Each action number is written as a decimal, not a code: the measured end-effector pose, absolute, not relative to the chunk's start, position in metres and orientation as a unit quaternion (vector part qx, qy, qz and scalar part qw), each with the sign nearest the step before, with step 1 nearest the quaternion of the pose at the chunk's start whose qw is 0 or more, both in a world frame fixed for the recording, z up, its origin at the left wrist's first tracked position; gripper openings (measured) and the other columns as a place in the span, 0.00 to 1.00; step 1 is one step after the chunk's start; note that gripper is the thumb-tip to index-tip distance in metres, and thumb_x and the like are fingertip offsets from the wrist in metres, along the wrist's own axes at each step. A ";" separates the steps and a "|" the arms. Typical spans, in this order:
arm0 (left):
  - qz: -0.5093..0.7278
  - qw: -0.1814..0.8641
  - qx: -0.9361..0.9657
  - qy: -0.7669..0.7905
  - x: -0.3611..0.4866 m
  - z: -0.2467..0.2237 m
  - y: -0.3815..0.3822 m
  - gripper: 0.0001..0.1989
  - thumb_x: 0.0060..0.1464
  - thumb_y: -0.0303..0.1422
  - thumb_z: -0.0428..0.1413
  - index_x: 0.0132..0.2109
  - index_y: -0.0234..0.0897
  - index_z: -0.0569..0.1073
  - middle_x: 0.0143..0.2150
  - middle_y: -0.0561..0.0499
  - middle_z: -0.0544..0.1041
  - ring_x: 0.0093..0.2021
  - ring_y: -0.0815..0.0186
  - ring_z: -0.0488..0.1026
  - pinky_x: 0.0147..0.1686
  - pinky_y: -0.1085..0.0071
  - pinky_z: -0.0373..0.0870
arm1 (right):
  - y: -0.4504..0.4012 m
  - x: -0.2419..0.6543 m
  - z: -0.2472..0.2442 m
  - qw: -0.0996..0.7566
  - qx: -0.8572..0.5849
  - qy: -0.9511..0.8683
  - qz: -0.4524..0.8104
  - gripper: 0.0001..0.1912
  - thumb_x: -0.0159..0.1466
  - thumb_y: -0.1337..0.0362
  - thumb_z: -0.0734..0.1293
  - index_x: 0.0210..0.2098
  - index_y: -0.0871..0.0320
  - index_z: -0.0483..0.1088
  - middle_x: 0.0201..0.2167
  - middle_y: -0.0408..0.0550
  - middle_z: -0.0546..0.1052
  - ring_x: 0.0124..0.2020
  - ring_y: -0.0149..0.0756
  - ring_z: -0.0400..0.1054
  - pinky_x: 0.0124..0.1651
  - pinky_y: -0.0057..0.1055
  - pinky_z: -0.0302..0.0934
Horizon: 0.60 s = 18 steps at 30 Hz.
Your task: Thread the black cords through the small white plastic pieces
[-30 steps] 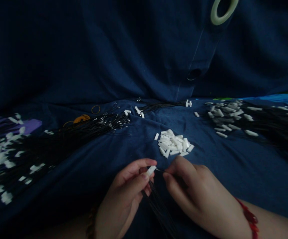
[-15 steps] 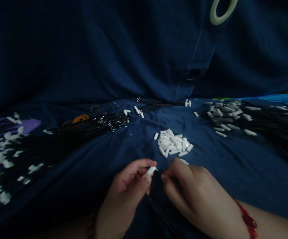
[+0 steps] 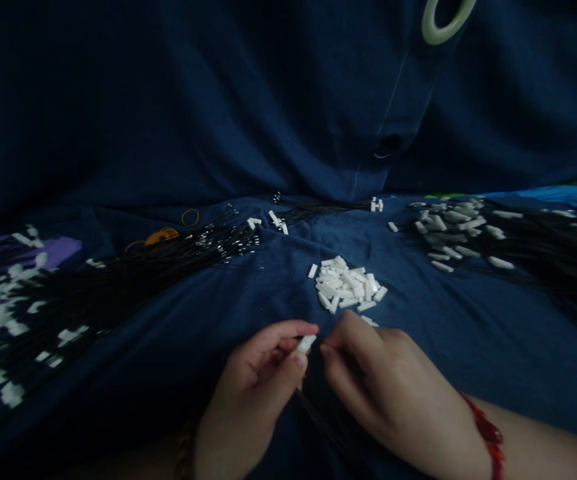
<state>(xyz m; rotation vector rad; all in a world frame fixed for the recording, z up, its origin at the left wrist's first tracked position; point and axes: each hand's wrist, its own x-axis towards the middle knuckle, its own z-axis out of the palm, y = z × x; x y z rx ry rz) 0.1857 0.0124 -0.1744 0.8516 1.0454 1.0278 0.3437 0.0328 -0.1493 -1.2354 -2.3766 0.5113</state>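
Left grip (image 3: 253, 380) clenched, thumb and fingers pinching a short white plastic piece (image 3: 306, 344), low and near the centre of the head view. Long axis of the piece tilted, running from lower left up to the right, its free end pointing toward the right grip (image 3: 393, 380) and almost touching the fingertips there. Right grip curled, thumb and forefinger drawn close together at that free end; whether pinching a thin strand or nothing, impossible to tell in the dim light. Left grip the one on the piece, right grip just beside it. Thin black cords (image 3: 321, 423) hanging from between the two hands toward the bottom of the view. Just beyond the right fingertips, a heap of matching white pieces (image 3: 348, 285) on a rumpled navy cloth (image 3: 278, 287). Farther off to the left, a bundle of black cords with small metal ends (image 3: 208, 245), near a rubber band (image 3: 190, 217) and a small yellow object (image 3: 161, 237). Off to the right, a spread of black cords with white pieces (image 3: 448, 230). Around the right wrist, a red beaded bracelet (image 3: 486, 433).
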 end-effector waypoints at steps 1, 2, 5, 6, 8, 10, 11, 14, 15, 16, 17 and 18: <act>0.464 0.670 0.356 0.457 0.186 -0.173 0.014 0.10 0.50 0.31 0.54 0.42 0.41 0.73 0.31 0.53 0.71 0.31 0.71 0.63 0.32 0.75 0.59 | 0.035 0.345 -0.148 0.205 -0.435 -0.860 0.172 0.05 0.62 0.68 0.56 0.31 0.60 0.60 0.21 0.42 0.67 0.21 0.29 0.61 0.23 0.25 0.50; 0.473 0.681 0.334 0.448 0.187 -0.171 0.016 0.10 0.50 0.30 0.55 0.42 0.40 0.73 0.31 0.52 0.71 0.31 0.71 0.63 0.33 0.75 0.60 | 0.037 0.346 -0.146 0.203 -0.426 -0.867 0.157 0.04 0.62 0.68 0.56 0.31 0.60 0.60 0.23 0.43 0.67 0.24 0.30 0.61 0.25 0.26 0.52; 0.483 0.714 0.287 0.418 0.187 -0.168 0.019 0.11 0.48 0.29 0.55 0.41 0.37 0.74 0.32 0.50 0.72 0.32 0.71 0.64 0.33 0.75 0.60 | 0.045 0.351 -0.139 0.186 -0.396 -0.889 0.134 0.03 0.61 0.69 0.58 0.33 0.59 0.62 0.31 0.45 0.66 0.32 0.32 0.61 0.35 0.29 0.55; 0.482 0.720 0.282 0.411 0.187 -0.167 0.020 0.11 0.48 0.29 0.56 0.41 0.37 0.74 0.32 0.50 0.72 0.32 0.71 0.64 0.33 0.75 0.60 | 0.048 0.353 -0.136 0.177 -0.383 -0.895 0.144 0.03 0.61 0.70 0.58 0.34 0.58 0.63 0.33 0.45 0.65 0.34 0.32 0.60 0.38 0.29 0.55; 0.479 0.719 0.284 0.416 0.185 -0.167 0.021 0.11 0.47 0.29 0.57 0.40 0.36 0.75 0.32 0.49 0.73 0.32 0.71 0.65 0.34 0.75 0.60 | 0.053 0.359 -0.130 0.161 -0.354 -0.905 0.172 0.06 0.61 0.71 0.58 0.37 0.57 0.63 0.35 0.45 0.64 0.36 0.31 0.60 0.40 0.27 0.55; 0.474 0.713 0.283 0.431 0.183 -0.167 0.021 0.11 0.46 0.29 0.58 0.40 0.37 0.75 0.32 0.50 0.74 0.31 0.71 0.65 0.33 0.75 0.60 | 0.057 0.366 -0.124 0.149 -0.331 -0.918 0.161 0.07 0.62 0.71 0.58 0.38 0.57 0.63 0.36 0.45 0.64 0.36 0.30 0.59 0.39 0.26 0.55; 0.471 0.712 0.282 0.438 0.182 -0.167 0.021 0.12 0.45 0.29 0.58 0.40 0.38 0.75 0.32 0.50 0.74 0.30 0.72 0.65 0.32 0.76 0.60 | 0.059 0.369 -0.121 0.150 -0.317 -0.927 0.133 0.07 0.62 0.71 0.57 0.39 0.57 0.63 0.36 0.46 0.64 0.35 0.31 0.59 0.38 0.27 0.55; 0.465 0.721 0.268 0.438 0.180 -0.167 0.021 0.12 0.45 0.29 0.58 0.40 0.39 0.76 0.31 0.51 0.74 0.25 0.75 0.64 0.25 0.78 0.58 | 0.066 0.376 -0.115 0.164 -0.235 -0.958 0.009 0.09 0.64 0.70 0.54 0.36 0.58 0.64 0.31 0.47 0.64 0.30 0.32 0.57 0.32 0.28 0.51; 0.464 0.726 0.262 0.435 0.179 -0.167 0.021 0.12 0.45 0.29 0.58 0.40 0.39 0.76 0.32 0.51 0.74 0.25 0.75 0.64 0.24 0.78 0.57 | 0.067 0.377 -0.114 0.163 -0.197 -0.966 -0.023 0.10 0.65 0.70 0.53 0.35 0.58 0.65 0.28 0.46 0.64 0.28 0.32 0.55 0.30 0.29 0.49; 0.462 0.730 0.257 0.432 0.179 -0.167 0.021 0.12 0.45 0.28 0.58 0.40 0.39 0.76 0.32 0.51 0.74 0.25 0.75 0.64 0.24 0.78 0.57 | 0.068 0.378 -0.114 0.157 -0.163 -0.973 -0.043 0.10 0.65 0.70 0.53 0.34 0.58 0.65 0.26 0.45 0.63 0.26 0.31 0.54 0.28 0.29 0.47; 0.461 0.733 0.252 0.431 0.180 -0.167 0.022 0.12 0.44 0.28 0.58 0.40 0.39 0.76 0.32 0.51 0.74 0.25 0.75 0.64 0.24 0.78 0.57 | 0.069 0.378 -0.114 0.144 -0.136 -0.979 -0.048 0.11 0.65 0.69 0.53 0.31 0.58 0.65 0.24 0.44 0.63 0.24 0.31 0.53 0.26 0.29 0.44; 0.460 0.735 0.249 0.432 0.180 -0.167 0.022 0.12 0.44 0.28 0.58 0.39 0.39 0.76 0.32 0.51 0.74 0.25 0.75 0.64 0.24 0.78 0.58 | 0.069 0.378 -0.114 0.123 -0.116 -0.985 -0.035 0.12 0.65 0.69 0.53 0.28 0.58 0.65 0.22 0.44 0.63 0.23 0.31 0.53 0.25 0.29 0.43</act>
